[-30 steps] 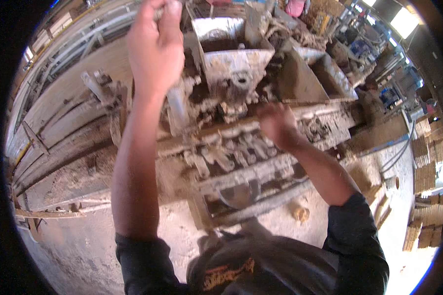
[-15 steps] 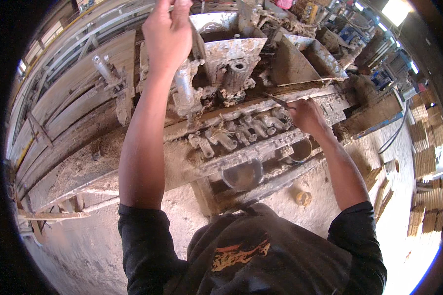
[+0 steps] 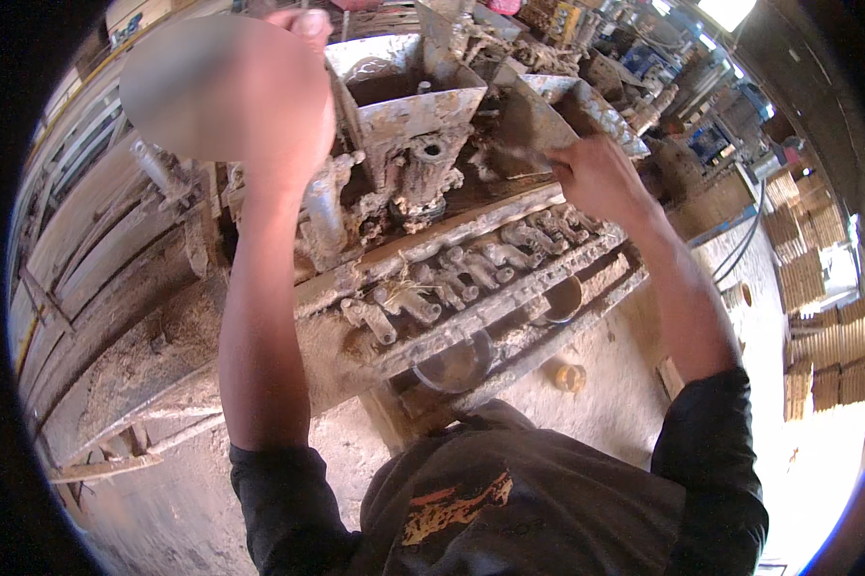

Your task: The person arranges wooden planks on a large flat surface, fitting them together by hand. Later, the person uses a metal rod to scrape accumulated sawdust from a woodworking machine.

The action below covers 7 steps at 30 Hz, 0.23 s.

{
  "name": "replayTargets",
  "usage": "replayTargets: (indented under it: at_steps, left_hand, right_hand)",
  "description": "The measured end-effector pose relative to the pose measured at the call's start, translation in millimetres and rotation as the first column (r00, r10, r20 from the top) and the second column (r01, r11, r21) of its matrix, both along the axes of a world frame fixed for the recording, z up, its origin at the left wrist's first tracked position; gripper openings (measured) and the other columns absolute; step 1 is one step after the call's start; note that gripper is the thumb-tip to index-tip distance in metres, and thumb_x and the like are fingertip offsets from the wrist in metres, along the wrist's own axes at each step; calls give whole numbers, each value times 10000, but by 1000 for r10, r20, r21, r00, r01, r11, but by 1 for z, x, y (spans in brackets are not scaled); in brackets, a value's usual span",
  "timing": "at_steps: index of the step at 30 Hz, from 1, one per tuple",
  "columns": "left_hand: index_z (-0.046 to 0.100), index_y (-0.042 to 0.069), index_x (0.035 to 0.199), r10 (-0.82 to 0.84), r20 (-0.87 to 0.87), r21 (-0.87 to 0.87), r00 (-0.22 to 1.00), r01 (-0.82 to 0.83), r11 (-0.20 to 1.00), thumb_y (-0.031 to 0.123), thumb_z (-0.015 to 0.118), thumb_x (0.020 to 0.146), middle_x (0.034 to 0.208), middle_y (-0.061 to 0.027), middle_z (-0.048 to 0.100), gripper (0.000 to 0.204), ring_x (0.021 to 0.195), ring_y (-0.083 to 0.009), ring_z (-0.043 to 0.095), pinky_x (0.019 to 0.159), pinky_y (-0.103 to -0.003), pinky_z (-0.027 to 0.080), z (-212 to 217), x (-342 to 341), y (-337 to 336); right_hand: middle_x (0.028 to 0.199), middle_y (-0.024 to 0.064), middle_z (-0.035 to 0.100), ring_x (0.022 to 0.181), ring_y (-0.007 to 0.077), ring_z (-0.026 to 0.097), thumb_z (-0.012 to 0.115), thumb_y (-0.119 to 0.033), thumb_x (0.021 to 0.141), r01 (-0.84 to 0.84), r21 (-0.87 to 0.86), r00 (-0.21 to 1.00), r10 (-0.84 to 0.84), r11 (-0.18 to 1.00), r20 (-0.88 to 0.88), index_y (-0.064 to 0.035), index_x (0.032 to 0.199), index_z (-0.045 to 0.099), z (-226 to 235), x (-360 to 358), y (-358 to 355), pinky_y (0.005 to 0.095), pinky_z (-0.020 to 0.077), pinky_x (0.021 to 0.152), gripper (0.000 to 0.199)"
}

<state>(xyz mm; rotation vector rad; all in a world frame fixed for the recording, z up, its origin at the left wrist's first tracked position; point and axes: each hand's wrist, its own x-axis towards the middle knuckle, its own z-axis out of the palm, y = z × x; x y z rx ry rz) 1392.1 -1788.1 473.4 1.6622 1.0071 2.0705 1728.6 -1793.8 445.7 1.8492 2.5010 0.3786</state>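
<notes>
My right hand (image 3: 600, 182) is closed round a thin, dark, blade-like tool (image 3: 519, 152), smeared by motion. Its tip points left over the clay-crusted machine bed, just beyond a row of short cylindrical metal fittings (image 3: 490, 267). My left hand (image 3: 293, 115) is raised at the upper left, beside a mud-caked metal hopper (image 3: 418, 108). A blurred patch covers much of that hand; one fingertip shows at the top, and whether it holds anything is hidden. Below the hopper stands a clay-covered upright pipe (image 3: 423, 173), with a greyish cylinder (image 3: 325, 216) nearer my left forearm.
A second hopper (image 3: 586, 110) stands to the right. Below the bed hang rounded, translucent parts (image 3: 455, 360). A yellowish ring-shaped object (image 3: 567, 375) lies on the floor. Stacked tan slabs (image 3: 840, 350) stand at far right, and long rails (image 3: 68, 163) run along the left.
The view has shifted, so the machine sits further left. My right hand has moved forward from the row of fittings toward the second hopper, tool still in it. My left hand remains raised.
</notes>
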Motion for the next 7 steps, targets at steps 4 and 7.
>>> replayTargets:
  at_steps: [4, 7]
  left_hand:
    - [640, 50, 1071, 406, -289, 277, 867, -331, 902, 319, 507, 1040, 554, 33, 480, 301, 472, -41, 448, 441, -221, 417, -10, -17, 19]
    - [642, 50, 1064, 323, -296, 206, 899, -271, 940, 299, 503, 1043, 534, 28, 469, 285, 464, -45, 448, 456, -224, 425, -8, -6, 21]
  right_hand:
    - [757, 174, 662, 739, 327, 674, 571, -93, 831, -222, 67, 955, 203, 973, 216, -47, 876, 709, -14, 12, 30, 462, 541, 710, 153]
    - [828, 205, 686, 784, 363, 686, 577, -151, 819, 219, -63, 967, -225, 974, -118, -73, 986, 676, -54, -22, 29, 476, 555, 699, 209]
